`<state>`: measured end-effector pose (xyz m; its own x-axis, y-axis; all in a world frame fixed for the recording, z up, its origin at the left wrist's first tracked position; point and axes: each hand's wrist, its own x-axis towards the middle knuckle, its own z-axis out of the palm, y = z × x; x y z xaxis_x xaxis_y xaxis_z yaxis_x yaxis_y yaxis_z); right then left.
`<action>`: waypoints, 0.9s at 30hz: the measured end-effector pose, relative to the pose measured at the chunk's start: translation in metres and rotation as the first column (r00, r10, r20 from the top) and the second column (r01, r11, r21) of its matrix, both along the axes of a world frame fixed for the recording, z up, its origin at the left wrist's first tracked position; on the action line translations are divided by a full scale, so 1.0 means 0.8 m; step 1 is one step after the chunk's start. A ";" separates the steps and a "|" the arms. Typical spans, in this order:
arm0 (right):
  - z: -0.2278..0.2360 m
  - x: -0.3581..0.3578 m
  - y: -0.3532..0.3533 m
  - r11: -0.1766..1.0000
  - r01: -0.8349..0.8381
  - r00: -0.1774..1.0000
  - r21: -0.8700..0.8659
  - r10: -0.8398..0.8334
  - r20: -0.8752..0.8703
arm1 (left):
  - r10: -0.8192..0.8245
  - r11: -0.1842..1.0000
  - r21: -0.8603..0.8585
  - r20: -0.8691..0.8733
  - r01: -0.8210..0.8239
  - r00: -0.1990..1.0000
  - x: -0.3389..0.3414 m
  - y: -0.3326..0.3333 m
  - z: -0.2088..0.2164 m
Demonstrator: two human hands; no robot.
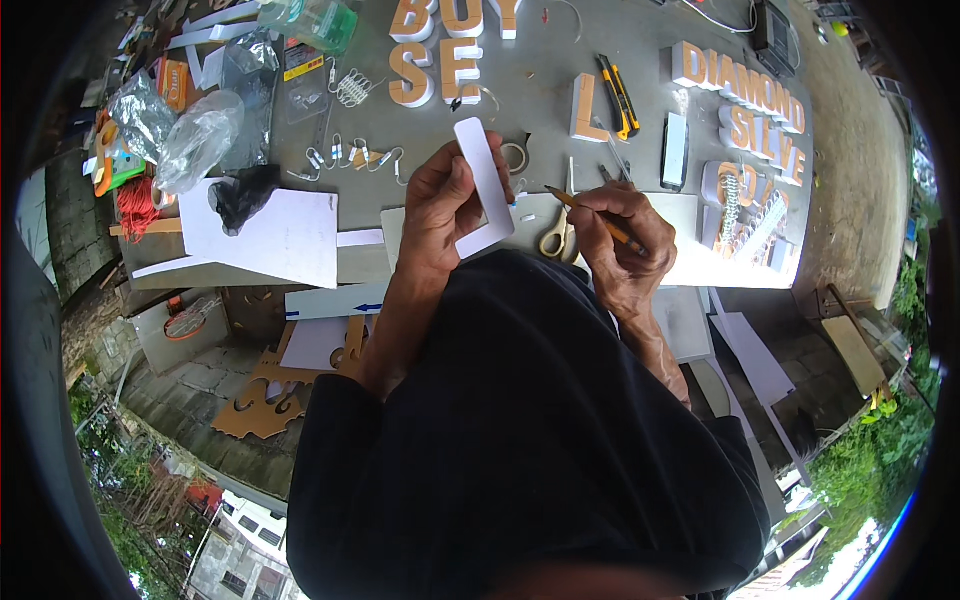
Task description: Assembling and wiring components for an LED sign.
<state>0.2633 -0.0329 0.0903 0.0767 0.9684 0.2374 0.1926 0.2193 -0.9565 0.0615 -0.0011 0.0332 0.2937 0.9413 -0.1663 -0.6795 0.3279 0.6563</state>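
My left hand (436, 205) is closed around a white L-shaped piece (488, 185), held up over the table's near edge. Its long bar points away from me, and its short foot turns left beside my wrist. To the right of it, my right hand (630, 240) grips a yellow-brown pencil (562, 197) with its tip toward the white piece, a little apart from it. Between my hands, a pair of scissors (556, 238) with cream handles lies on the table. A roll of tape (514, 157) sits just beyond the white piece.
Brown-faced block letters stand at the far middle (411, 75) and right (735, 80). A yellow-black utility knife (619, 98) and a phone (675, 150) lie beyond my right hand. Plastic bags (200, 140), white sheets (270, 240) and bent wire pieces (350, 155) lie on the left.
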 end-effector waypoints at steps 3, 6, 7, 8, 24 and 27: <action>-0.014 0.011 -0.011 0.986 0.034 0.998 -0.163 -0.042 -0.049 | 0.009 1.000 -0.027 -0.016 -0.010 1.000 -0.003 0.005 -0.010; -0.038 0.030 -0.016 0.958 0.089 0.992 -0.271 -0.108 -0.059 | 0.033 0.997 -0.070 0.015 -0.032 0.999 0.005 0.010 -0.017; -0.045 0.035 -0.016 0.957 0.099 0.991 -0.274 -0.120 -0.060 | 0.022 0.997 -0.073 0.013 -0.021 1.000 0.008 0.012 -0.021; -0.051 0.040 -0.014 0.939 0.123 0.986 -0.321 -0.154 -0.071 | 0.010 0.997 -0.082 0.006 -0.009 1.000 0.010 0.014 -0.024; -0.151 0.091 0.029 0.877 0.259 0.966 -0.404 -0.225 0.129 | -0.111 0.978 -0.203 -0.357 0.040 0.928 0.040 0.065 -0.075; -0.148 0.086 0.038 0.901 0.258 0.963 -0.347 -0.214 0.162 | -0.116 0.983 -0.178 -0.378 0.051 0.919 0.046 0.074 -0.081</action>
<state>0.3321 -0.0026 -0.0280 0.3069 0.9460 -0.1047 0.3108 -0.2036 -0.9284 0.0984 0.0581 -0.0319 0.2530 0.8669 -0.4295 -0.3501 0.4959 0.7947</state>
